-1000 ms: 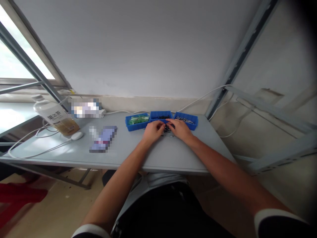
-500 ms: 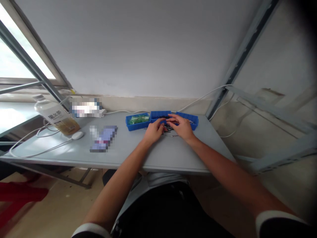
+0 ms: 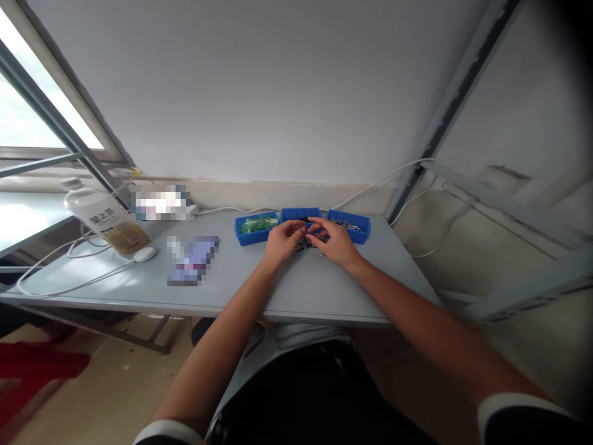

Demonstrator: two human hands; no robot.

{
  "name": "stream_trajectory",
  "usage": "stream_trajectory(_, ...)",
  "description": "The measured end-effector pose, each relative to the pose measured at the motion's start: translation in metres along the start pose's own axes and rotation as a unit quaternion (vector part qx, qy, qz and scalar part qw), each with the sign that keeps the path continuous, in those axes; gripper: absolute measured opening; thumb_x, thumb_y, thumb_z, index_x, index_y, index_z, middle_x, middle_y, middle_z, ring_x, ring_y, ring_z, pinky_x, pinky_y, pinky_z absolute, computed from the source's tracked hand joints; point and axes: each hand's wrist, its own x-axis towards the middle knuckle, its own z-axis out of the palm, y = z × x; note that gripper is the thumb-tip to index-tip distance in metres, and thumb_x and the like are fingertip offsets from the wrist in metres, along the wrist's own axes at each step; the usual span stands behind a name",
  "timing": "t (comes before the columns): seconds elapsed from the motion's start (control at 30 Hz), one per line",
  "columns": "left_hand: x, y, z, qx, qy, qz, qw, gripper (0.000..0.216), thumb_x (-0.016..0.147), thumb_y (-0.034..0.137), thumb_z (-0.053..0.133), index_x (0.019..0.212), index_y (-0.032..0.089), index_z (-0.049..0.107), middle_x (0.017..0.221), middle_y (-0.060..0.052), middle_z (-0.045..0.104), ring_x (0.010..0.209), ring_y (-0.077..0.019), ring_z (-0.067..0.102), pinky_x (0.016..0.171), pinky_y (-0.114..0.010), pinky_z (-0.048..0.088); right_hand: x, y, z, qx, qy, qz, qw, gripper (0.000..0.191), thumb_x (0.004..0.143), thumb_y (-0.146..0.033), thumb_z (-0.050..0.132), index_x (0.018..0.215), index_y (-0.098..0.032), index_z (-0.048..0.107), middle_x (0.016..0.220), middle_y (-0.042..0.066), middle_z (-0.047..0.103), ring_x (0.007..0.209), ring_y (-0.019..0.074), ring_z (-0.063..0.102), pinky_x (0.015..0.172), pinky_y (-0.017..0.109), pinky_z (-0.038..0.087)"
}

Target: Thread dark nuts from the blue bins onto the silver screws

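Note:
My left hand point(image 3: 281, 242) and my right hand point(image 3: 338, 244) are close together over a small heap of dark and metallic slim pieces point(image 3: 306, 245) on the grey table. The fingers of both hands are bent inward, with thumbs and fingertips pinched near one another. Whatever lies between the fingertips is too small to make out. Behind the hands stand three blue bins. The left bin point(image 3: 254, 237) contains green and clear small parts. Dark contents show in the middle bin point(image 3: 300, 214), partly covered by my fingers. Slim silvery pieces lie in the right bin point(image 3: 364, 236).
A tilted bottle with a white label point(image 3: 104, 213) is at the left, beside a round white puck point(image 3: 145, 254) on a cable. A blurred purple item point(image 3: 194, 262) lies on the table point(image 3: 241, 287). A wall rises behind; metal frame posts point(image 3: 438, 133) stand at the sides.
My right hand has drawn slightly back from the right bin, exposing more of its contents. My left hand has shifted a little left, and the fingertips of both hands remain close together.

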Motion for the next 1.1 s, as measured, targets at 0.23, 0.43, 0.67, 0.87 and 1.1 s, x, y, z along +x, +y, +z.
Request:
stream_trajectory(0.23, -0.002, -0.001, 0.003, 0.004, 0.056, 0.008, 0.998, 0.02, 0.085, 0.028, 0.072, 0.096, 0.02, 0.057, 0.101, -0.005, 0.074, 0.093, -0.0194, 0.074, 0.085, -0.033, 0.058, 0.003, -0.002, 0.0, -0.002, 0.016, 0.036, 0.999, 0.04, 0.093, -0.035, 0.068, 0.129, -0.019, 0.068, 0.1, 0.009, 0.077, 0.088, 0.0216, 0.072, 0.074, 0.033, 0.06)
stream_trajectory(0.43, -0.004, 0.003, 0.005, 0.024, 0.009, 0.021, 0.999, 0.023, 0.086, 0.028, 0.073, 0.1, 0.021, 0.057, 0.1, -0.005, 0.076, 0.089, -0.0189, 0.073, 0.082, -0.033, 0.057, 0.003, 0.004, 0.004, 0.037, 0.018, 0.083, 0.996, 0.04, 0.092, -0.037, 0.068, 0.127, -0.019, 0.069, 0.1, 0.009, 0.076, 0.088, 0.0212, 0.072, 0.07, 0.031, 0.059)
stream_trajectory(0.67, -0.004, 0.005, 0.005, 0.039, 0.023, 0.024, 0.999, 0.02, 0.087, 0.023, 0.071, 0.1, 0.021, 0.057, 0.1, -0.006, 0.078, 0.093, -0.0194, 0.074, 0.083, -0.033, 0.056, 0.003, 0.009, 0.004, 0.021, 0.005, 0.1, 0.995, 0.021, 0.091, -0.036, 0.069, 0.101, -0.019, 0.076, 0.094, 0.007, 0.078, 0.084, 0.021, 0.073, 0.076, 0.033, 0.059)
stream_trajectory(0.87, -0.004, 0.005, 0.004, 0.024, 0.006, 0.033, 0.999, 0.035, 0.088, 0.029, 0.073, 0.119, 0.023, 0.057, 0.099, -0.005, 0.079, 0.089, -0.0196, 0.075, 0.082, -0.033, 0.057, 0.003, 0.006, 0.004, 0.016, -0.038, 0.126, 0.991, 0.019, 0.089, -0.036, 0.07, 0.095, -0.019, 0.076, 0.09, 0.006, 0.079, 0.081, 0.0205, 0.072, 0.079, 0.033, 0.059)
stream_trajectory(1.1, -0.003, 0.004, 0.003, 0.079, 0.011, 0.054, 0.995, 0.032, 0.09, 0.039, 0.073, 0.117, 0.021, 0.073, 0.114, -0.009, 0.078, 0.101, -0.0225, 0.073, 0.085, -0.034, 0.057, 0.003, 0.012, 0.009, 0.145, -0.064, 0.184, 0.97, 0.03, 0.091, -0.046, 0.064, 0.098, -0.018, 0.07, 0.082, 0.005, 0.074, 0.067, 0.0174, 0.067, 0.063, 0.03, 0.057)
